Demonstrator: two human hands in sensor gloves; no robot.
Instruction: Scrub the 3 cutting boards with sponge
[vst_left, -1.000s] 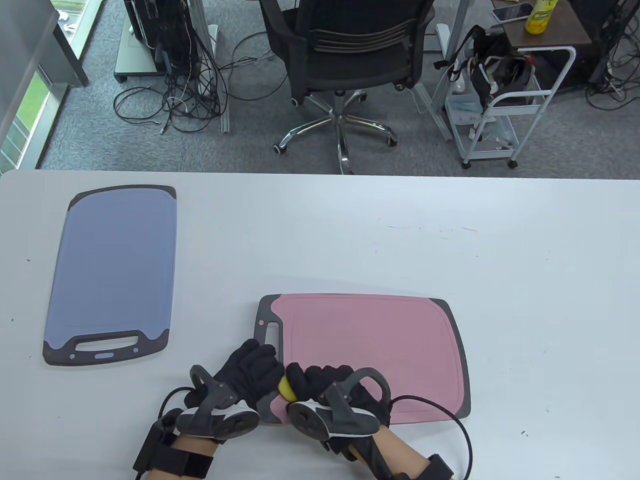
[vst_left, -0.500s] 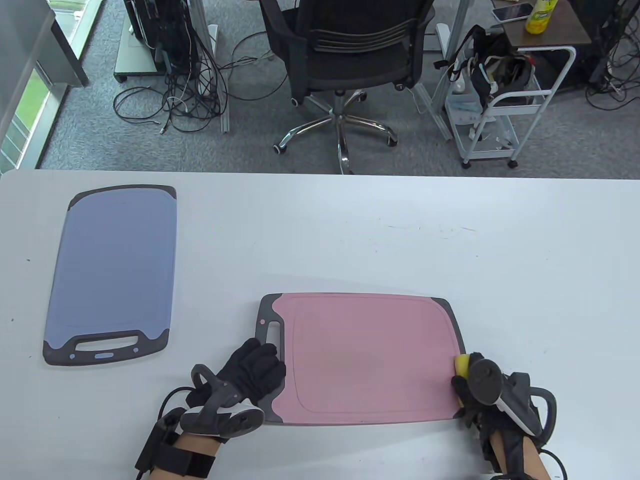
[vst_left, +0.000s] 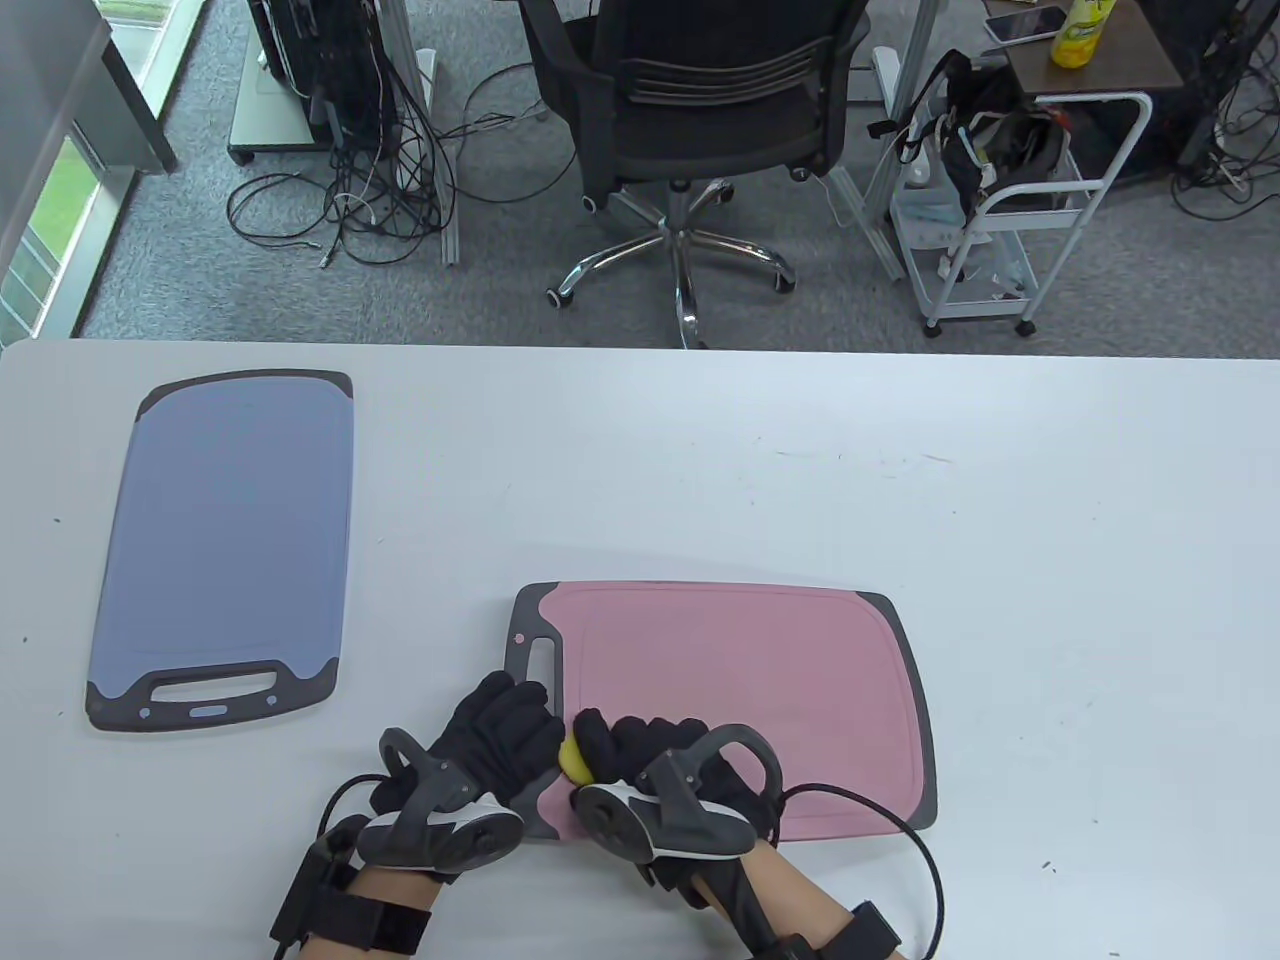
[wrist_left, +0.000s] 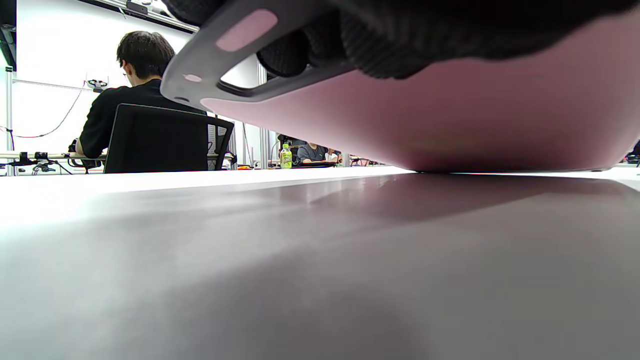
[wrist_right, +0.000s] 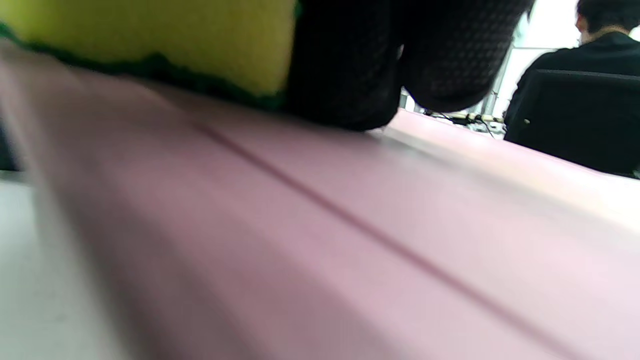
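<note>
A pink cutting board (vst_left: 760, 680) with dark grey ends lies near the table's front edge, its handle to the left. My left hand (vst_left: 500, 725) grips that handle end. In the left wrist view the fingers (wrist_left: 300, 50) curl round the grey edge, and the pink cutting board (wrist_left: 450, 120) is tilted up off the table there. My right hand (vst_left: 640, 750) holds a yellow sponge (vst_left: 572, 762) on the board's near left corner. Up close, the sponge (wrist_right: 150, 40), with its green underside, presses on the pink cutting board (wrist_right: 350, 250). A blue cutting board (vst_left: 225, 540) lies apart at the left.
The white table (vst_left: 1050, 560) stretches right of and behind the pink board. Beyond its far edge stand a black office chair (vst_left: 690, 110), a white cart (vst_left: 1010, 220) and floor cables (vst_left: 350, 200). A seated person (wrist_left: 135, 100) shows in the left wrist view.
My right hand swept the sponge from the board's near left corner to its right edge and back again. The pink board shifted slightly; my left hand stayed on the handle end.
</note>
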